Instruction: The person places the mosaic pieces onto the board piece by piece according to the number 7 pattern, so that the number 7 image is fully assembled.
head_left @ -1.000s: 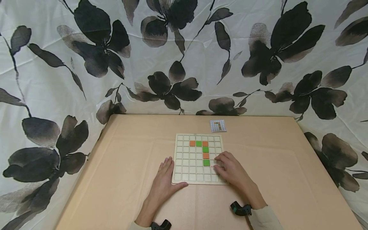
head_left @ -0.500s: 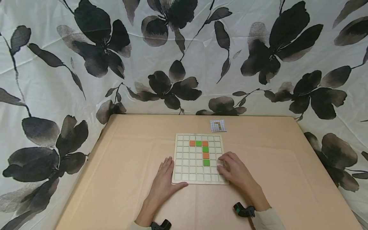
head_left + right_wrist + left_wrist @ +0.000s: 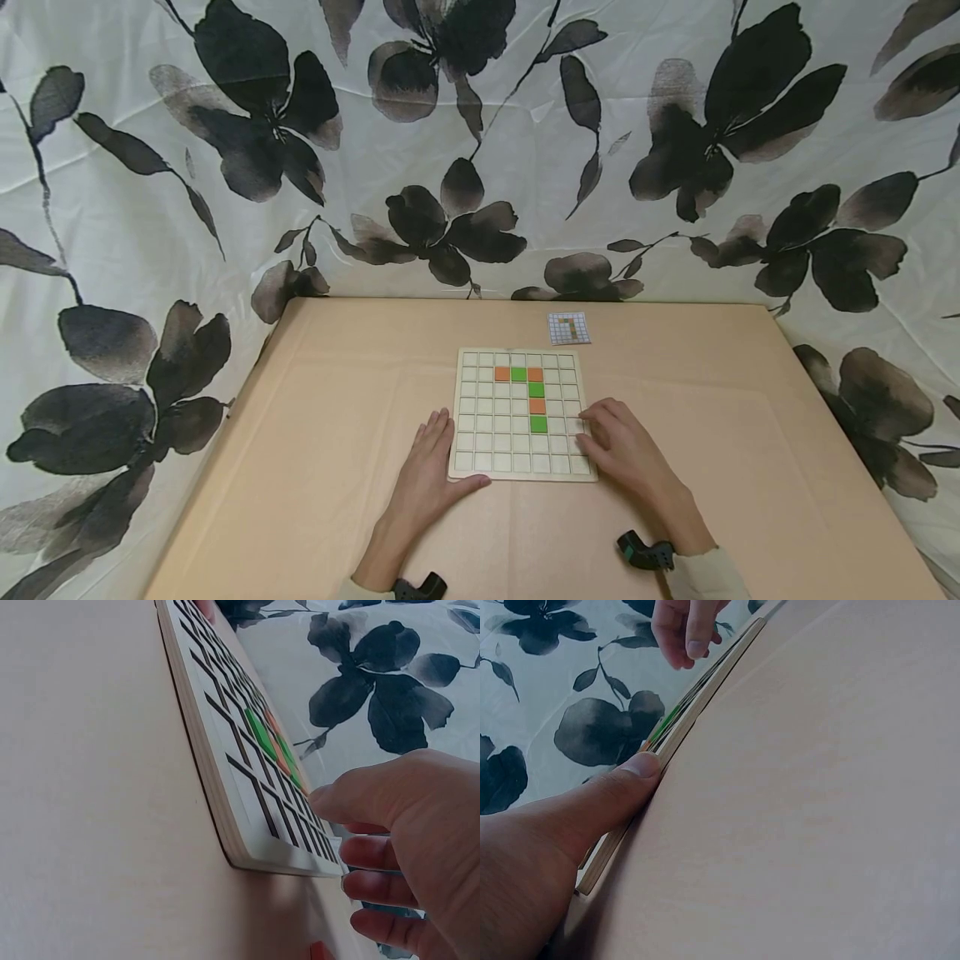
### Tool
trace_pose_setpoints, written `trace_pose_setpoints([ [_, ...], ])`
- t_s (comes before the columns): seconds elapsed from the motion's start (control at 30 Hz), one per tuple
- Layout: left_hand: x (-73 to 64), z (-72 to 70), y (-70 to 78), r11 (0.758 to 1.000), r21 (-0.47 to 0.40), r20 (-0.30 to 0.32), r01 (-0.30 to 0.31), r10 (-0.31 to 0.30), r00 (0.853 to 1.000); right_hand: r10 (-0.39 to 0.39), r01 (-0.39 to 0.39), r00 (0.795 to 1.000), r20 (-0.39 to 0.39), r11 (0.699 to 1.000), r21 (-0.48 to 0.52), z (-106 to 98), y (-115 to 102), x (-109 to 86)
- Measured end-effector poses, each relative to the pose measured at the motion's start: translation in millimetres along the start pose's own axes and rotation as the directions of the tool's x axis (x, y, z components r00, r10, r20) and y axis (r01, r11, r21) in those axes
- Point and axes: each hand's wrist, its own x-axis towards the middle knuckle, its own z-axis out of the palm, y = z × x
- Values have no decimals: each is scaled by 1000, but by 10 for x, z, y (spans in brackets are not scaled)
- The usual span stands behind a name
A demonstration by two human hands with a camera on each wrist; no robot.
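A pale grid board [image 3: 517, 413] lies flat on the tan table [image 3: 330, 467], near the middle and a little toward the near edge. On it, orange tiles [image 3: 502, 374] and green tiles [image 3: 537, 424] form a short row along the top and a column running down toward six o'clock. The left hand [image 3: 429, 471] rests at the board's seven o'clock corner, fingers straight and close together on the table along the left edge, thumb pressed along the near edge; it holds nothing. The right hand [image 3: 624, 448] sits at the board's four o'clock side, fingers loosely bent, their tips on the right edge; whether they pinch anything cannot be told. At one o'clock, apart from the board, lies a small pattern card [image 3: 568, 328]. A flowered cloth [image 3: 480, 150] hangs behind.
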Motion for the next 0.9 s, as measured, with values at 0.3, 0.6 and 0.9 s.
trace_pose_setpoints([
  [0.3,3,7,-9,1000,1,-4,-10,10,1000,11,-11,1000,4,1000,-7,-30,39,-16],
  [0.6,15,15,-17,1000,6,-4,-1,1,1000,-38,37,998,-42,999,-20,-32,117,-42],
  [0.9,10,15,-18,1000,-1,1,6,-6,1000,-25,23,999,-39,999,-48,-60,177,-111],
])
